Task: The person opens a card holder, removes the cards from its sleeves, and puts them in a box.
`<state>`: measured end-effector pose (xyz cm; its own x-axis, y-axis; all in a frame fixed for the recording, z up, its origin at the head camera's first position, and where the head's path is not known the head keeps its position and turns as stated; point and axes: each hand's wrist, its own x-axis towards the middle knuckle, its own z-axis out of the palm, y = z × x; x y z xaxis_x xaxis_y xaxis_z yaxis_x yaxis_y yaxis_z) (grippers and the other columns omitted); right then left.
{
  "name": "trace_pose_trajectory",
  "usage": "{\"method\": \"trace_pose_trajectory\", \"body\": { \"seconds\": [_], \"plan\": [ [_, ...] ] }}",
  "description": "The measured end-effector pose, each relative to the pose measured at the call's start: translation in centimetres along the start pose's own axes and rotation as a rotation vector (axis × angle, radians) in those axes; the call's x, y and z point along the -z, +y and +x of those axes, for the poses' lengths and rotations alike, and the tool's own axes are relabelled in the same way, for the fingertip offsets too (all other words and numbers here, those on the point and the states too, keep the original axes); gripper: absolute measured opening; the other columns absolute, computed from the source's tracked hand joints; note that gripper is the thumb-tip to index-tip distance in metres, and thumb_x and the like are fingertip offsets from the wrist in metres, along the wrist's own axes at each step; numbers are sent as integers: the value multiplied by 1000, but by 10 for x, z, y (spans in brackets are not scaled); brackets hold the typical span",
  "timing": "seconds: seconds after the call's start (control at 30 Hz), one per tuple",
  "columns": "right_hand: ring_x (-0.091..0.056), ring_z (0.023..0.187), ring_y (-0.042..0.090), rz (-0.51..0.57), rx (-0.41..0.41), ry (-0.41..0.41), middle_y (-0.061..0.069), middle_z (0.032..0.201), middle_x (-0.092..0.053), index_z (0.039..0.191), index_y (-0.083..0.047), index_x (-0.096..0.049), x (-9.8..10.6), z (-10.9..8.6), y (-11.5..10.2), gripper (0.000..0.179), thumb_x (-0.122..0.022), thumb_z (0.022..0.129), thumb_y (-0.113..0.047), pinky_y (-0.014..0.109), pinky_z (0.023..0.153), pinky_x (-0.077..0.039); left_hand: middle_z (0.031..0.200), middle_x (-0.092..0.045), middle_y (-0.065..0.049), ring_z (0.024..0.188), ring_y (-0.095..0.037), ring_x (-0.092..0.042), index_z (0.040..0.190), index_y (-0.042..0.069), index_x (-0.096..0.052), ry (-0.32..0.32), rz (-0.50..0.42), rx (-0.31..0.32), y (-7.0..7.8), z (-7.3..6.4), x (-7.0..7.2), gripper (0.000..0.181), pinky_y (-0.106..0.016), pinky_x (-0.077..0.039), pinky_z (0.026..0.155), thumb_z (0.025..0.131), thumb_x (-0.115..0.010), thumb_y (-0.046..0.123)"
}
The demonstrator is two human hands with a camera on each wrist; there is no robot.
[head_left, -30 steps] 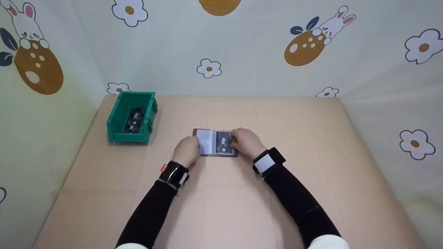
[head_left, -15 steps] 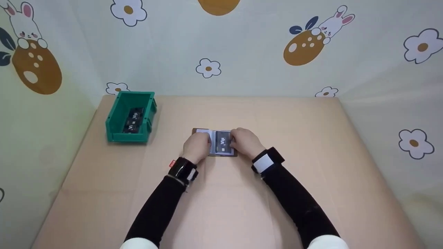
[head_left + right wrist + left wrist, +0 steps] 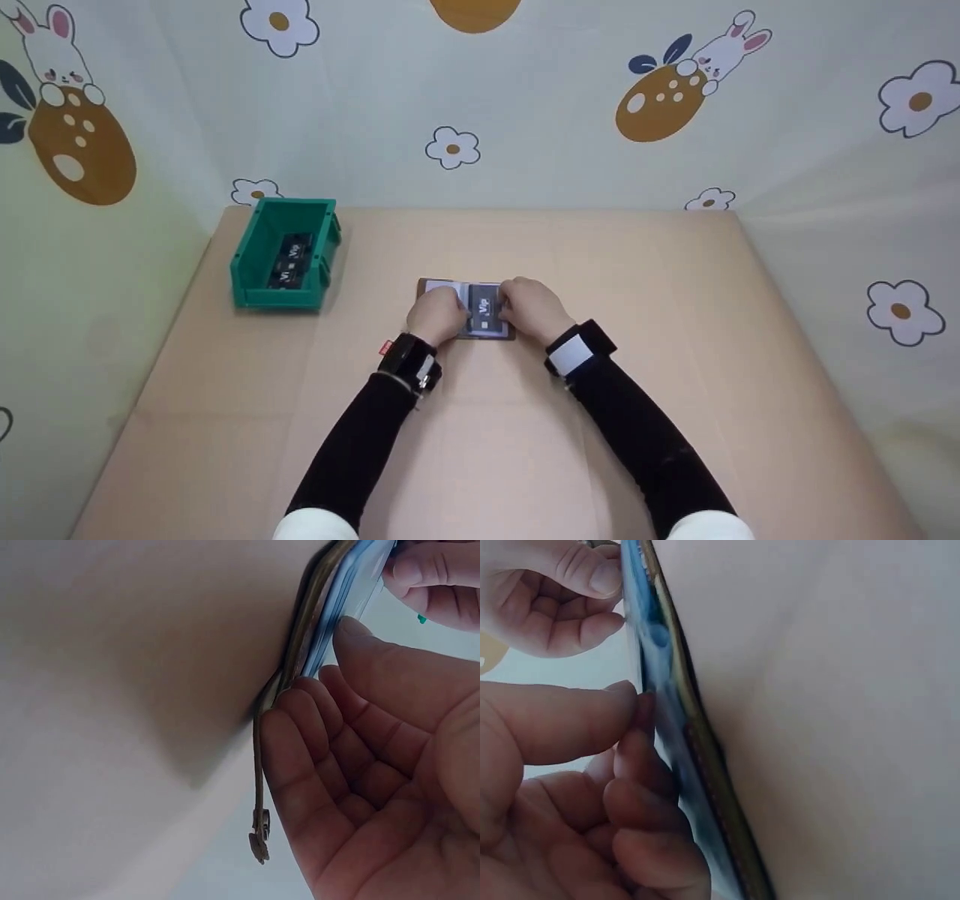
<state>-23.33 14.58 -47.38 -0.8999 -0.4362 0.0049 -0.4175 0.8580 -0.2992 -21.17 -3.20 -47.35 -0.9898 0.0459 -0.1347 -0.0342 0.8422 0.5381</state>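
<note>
Change: since a second ago the left hand point(image 3: 437, 315) has slid right across the open card holder point(image 3: 466, 309), covering the pale left page, while the right hand has stayed put.
Left hand: its thumb and curled fingers point(image 3: 641, 765) pinch the edge of a clear sleeve in the card holder.
Right hand: the right hand point(image 3: 529, 306) rests on the holder's right edge, fingers bent against the stacked sleeves point(image 3: 341, 592) and steadying them; no firm grip shows.
Card holder: it lies open and flat at the middle of the table point(image 3: 675, 390), with a black card point(image 3: 484, 307) showing between the hands.
Doing it well: one sleeve alone should probably be pinched, with the right side pressed flat so the cover does not lift.
Farther off: a green bin point(image 3: 247, 262) holding more black cards sits well apart at the far left.
</note>
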Motion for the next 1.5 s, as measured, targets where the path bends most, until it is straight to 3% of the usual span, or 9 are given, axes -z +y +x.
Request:
{"method": "trace_pose_trajectory", "body": {
  "seconds": [0.2, 0.37, 0.6, 1.07, 1.5],
  "plan": [
    [-60, 82, 28, 2, 3, 14, 10, 84, -62, 92, -3, -67, -2, -1, 0, 14, -76, 83, -8, 42, 77, -50, 85, -66, -9, 71, -23, -57, 76, 7, -64, -7, 19, 40, 3, -1, -2, 10, -39, -49, 66, 82, -68, 13],
    [-62, 84, 29, -13, 2, 22, 12, 88, -65, 93, -2, -68, -3, -1, 0, 13, -75, 83, -8, 42, 78, -51, 91, -68, -10, 76, -24, -60, 87, 3, -69, -28, 1, 67, 4, -2, -1, 21, -40, -50, 71, 84, -73, 23],
    [-62, 85, 29, -3, -7, 23, 12, 90, -65, 94, -2, -69, -2, -1, -2, 13, -74, 83, -8, 42, 78, -50, 99, -69, -11, 82, -26, -61, 98, 0, -71, -61, -11, 84, 3, -2, 1, 30, -41, -50, 74, 87, -71, 29],
    [-63, 85, 30, -6, -17, 49, 12, 90, -65, 92, -2, -68, -4, -1, -3, 14, -75, 82, -8, 42, 77, -51, 100, -68, -13, 84, -27, -61, 95, 0, -70, -70, -21, 69, 3, -1, 2, 28, -41, -50, 78, 88, -70, 27],
    [-63, 90, 31, -16, -27, 23, 13, 93, -64, 95, -3, -66, -4, -2, -2, 18, -76, 84, -12, 43, 80, -51, 98, -68, -14, 83, -27, -60, 97, -3, -69, -78, -52, 46, 2, 1, 2, 24, -40, -50, 79, 87, -68, 20]
  ]
}}
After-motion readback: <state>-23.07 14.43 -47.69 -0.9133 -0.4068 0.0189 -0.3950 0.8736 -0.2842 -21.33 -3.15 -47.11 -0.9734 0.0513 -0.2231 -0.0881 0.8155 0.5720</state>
